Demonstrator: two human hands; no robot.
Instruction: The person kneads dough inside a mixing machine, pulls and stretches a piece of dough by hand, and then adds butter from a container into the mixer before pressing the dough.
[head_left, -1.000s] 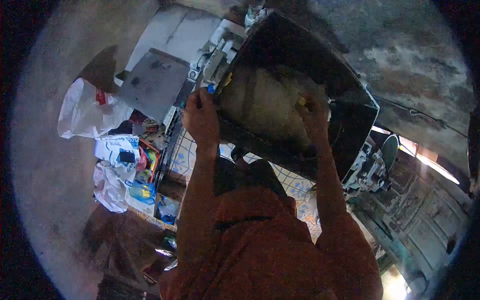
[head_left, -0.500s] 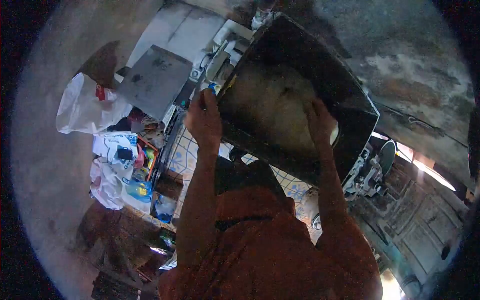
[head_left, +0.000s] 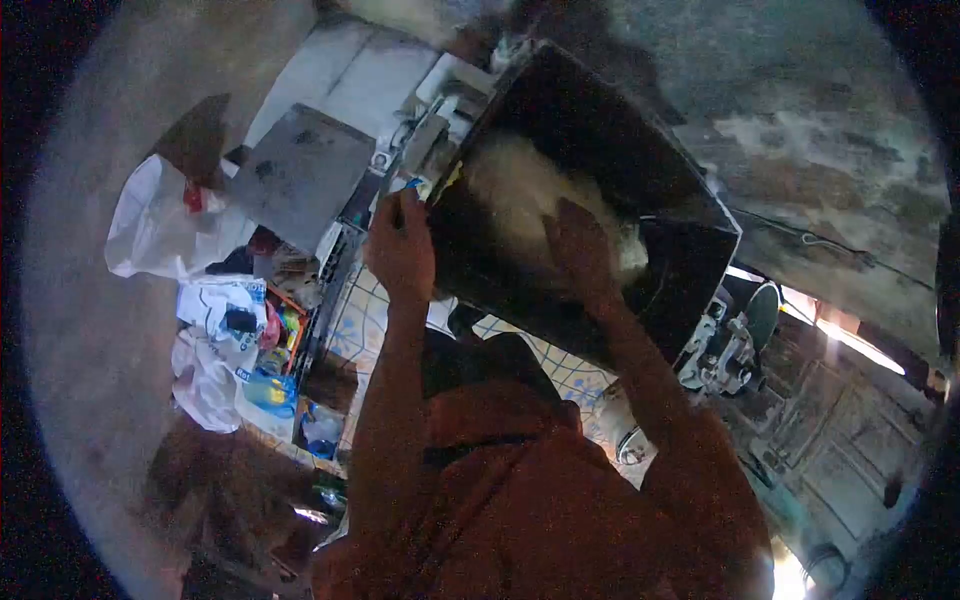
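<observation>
My right hand [head_left: 585, 255] lies over a pale, soft-looking mass [head_left: 515, 185] inside a large dark bin [head_left: 690, 200]; its fingers are stretched out. Whether the mass is dough or loose powder I cannot tell. At the near left rim of the bin, my left hand [head_left: 402, 245] has its fingers curled together in a pinch. A small blue bit [head_left: 413, 184] shows just past its fingertips, too small to name. What those fingers hold, if anything, is hidden.
Left of the bin are a dark flat board [head_left: 300, 160] and a white plastic bag [head_left: 165, 220]. Several packets fill a box [head_left: 290, 335] below them. Metal machine parts [head_left: 735, 350] stick out at the bin's right end. A stained wall [head_left: 830, 150] stands behind.
My right hand has moved left across the pale mass, from its right side toward the middle, and the mass has changed shape. My left hand stays near the rim.
</observation>
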